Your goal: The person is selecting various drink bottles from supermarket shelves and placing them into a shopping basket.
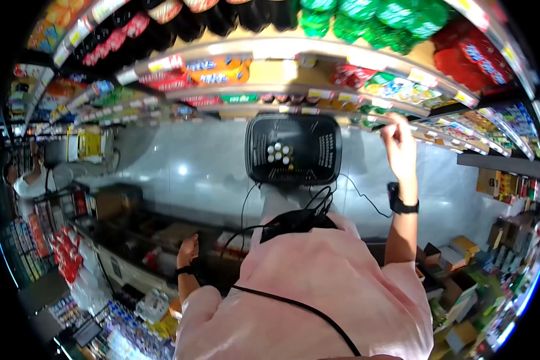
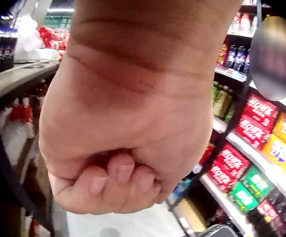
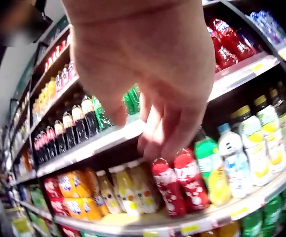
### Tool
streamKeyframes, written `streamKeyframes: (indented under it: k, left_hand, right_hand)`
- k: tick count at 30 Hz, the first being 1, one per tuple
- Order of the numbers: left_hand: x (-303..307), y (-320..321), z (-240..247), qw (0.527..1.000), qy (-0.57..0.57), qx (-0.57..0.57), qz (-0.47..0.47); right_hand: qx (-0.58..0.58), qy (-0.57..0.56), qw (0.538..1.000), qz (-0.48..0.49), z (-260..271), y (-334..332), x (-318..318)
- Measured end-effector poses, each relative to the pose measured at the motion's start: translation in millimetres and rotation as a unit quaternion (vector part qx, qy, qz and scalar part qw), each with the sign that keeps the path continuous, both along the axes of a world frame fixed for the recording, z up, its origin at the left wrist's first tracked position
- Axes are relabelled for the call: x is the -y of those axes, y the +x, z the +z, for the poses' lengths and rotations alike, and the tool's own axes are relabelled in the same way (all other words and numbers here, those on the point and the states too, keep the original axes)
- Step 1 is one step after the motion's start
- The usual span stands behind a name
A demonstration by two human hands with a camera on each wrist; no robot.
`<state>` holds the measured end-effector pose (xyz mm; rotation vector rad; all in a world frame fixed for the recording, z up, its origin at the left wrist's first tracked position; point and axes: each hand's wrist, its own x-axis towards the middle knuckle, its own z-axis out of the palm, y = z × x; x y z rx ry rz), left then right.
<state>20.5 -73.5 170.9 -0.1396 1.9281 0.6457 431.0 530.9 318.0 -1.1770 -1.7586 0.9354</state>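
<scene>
My right hand (image 1: 400,150) is raised at the shelf to the right, its fingers loosely bent with nothing in them. In the right wrist view, its fingertips overlap the tops of two red soda bottles (image 3: 189,181). Beside these stand a green bottle (image 3: 211,170) and a white bottle with a blue cap (image 3: 233,163). My left hand (image 1: 188,251) hangs low at the left. The left wrist view shows its fingers (image 2: 121,173) folded into the palm, with no object showing. A black shopping basket (image 1: 294,175) in front of my body contains several white-capped items (image 1: 278,153).
Drink shelves (image 1: 222,45) curve across the front, with dark soda bottles and green bottles (image 1: 372,21) up high. Behind my left side runs a counter (image 1: 126,270). Cardboard boxes (image 1: 459,294) are piled behind right. Another person (image 1: 36,180) is at far left.
</scene>
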Motion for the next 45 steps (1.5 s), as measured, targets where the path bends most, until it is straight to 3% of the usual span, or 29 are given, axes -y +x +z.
streamKeyframes:
  k: [1, 3, 5, 7, 8, 10, 12, 14, 16, 17, 22, 24, 25, 27, 28, 29, 33, 37, 39, 43, 45]
  left_hand:
    - [32.8, 4.9, -3.7, 0.988, -0.008, 0.09, 0.128]
    - [65.4, 20.4, -6.2, 0.977, -0.094, 0.093, 0.166]
    - [102.9, 29.6, -20.6, 0.973, -0.113, 0.102, 0.174]
    - [90.5, 37.1, -30.4, 0.968, -0.136, 0.115, 0.177]
    - [83.6, 39.4, -32.7, 0.97, -0.146, 0.114, 0.159]
    - [86.9, 32.9, -64.4, 0.987, -0.042, 0.13, 0.079]
    - [68.1, 25.9, -97.5, 0.996, 0.034, 0.074, -0.036]
    - [20.8, 25.1, -108.6, 0.99, 0.133, 0.043, -0.033]
    - [-43.0, 23.5, -75.0, 0.984, 0.096, 0.045, -0.141]
    - [-61.6, 25.9, -62.3, 0.985, 0.087, 0.052, -0.141]
    - [-102.9, 22.7, -45.9, 0.976, 0.148, -0.032, -0.157]
    - [-99.0, 21.5, -43.8, 0.976, 0.15, -0.055, -0.148]
    - [-93.7, 24.4, -51.1, 0.974, 0.159, -0.086, -0.139]
    - [-57.2, 26.4, -76.0, 0.989, 0.112, -0.056, -0.078]
    - [-44.1, 27.3, -81.5, 0.99, 0.086, -0.058, -0.096]
    - [-29.7, 29.6, -82.6, 0.99, 0.054, -0.053, -0.117]
    - [25.7, 40.9, -98.6, 0.992, -0.081, 0.042, -0.086]
    - [64.5, 50.2, -102.5, 0.971, -0.208, 0.119, 0.013]
    - [71.6, 56.2, -102.7, 0.968, -0.208, 0.125, 0.062]
    - [96.6, 60.9, -104.6, 0.967, -0.191, 0.139, 0.1]
    - [99.0, 65.1, -99.6, 0.964, -0.209, 0.136, 0.092]
  right_hand:
    - [0.094, -0.067, 0.991, 0.075, -14.9, 12.2, 14.9]
    - [0.174, -0.197, 0.938, 0.225, -55.8, 45.9, 41.1]
    - [0.434, -0.333, 0.808, 0.22, -89.7, 71.7, 49.4]
    - [0.474, -0.327, 0.79, 0.21, -102.3, 59.4, 56.7]
    - [0.45, -0.28, 0.826, 0.191, -119.2, 53.4, 60.7]
    - [0.389, -0.236, 0.873, 0.174, -154.6, 41.5, 71.4]
    - [0.388, -0.241, 0.863, 0.215, -194.5, 21.8, 77.9]
    - [0.382, -0.248, 0.848, 0.269, -221.7, -8.8, 86.4]
    - [0.337, -0.258, 0.858, 0.29, -259.3, -42.1, 98.4]
    - [0.293, -0.256, 0.875, 0.289, -288.5, -53.8, 106.8]
    - [0.389, -0.269, 0.84, 0.266, -392.9, -100.8, 137.8]
    - [0.415, -0.292, 0.827, 0.243, -434.8, -116.6, 154.9]
    - [0.399, -0.262, 0.844, 0.246, -463.1, -121.5, 162.7]
    - [0.43, -0.272, 0.829, 0.231, -496.3, -141.2, 175.7]
    - [0.458, -0.28, 0.804, 0.255, -509.3, -150.5, 176.8]
    - [0.453, -0.246, 0.809, 0.282, -529.7, -150.4, 178.6]
    - [0.515, -0.278, 0.744, 0.322, -615.0, -160.1, 171.3]
    - [0.541, -0.385, 0.662, 0.346, -680.8, -177.9, 173.2]
    - [0.578, -0.374, 0.658, 0.305, -700.7, -181.8, 186.9]
    - [0.542, -0.418, 0.674, 0.279, -723.3, -172.9, 186.4]
    - [0.481, -0.402, 0.71, 0.32, -724.9, -161.1, 182.5]
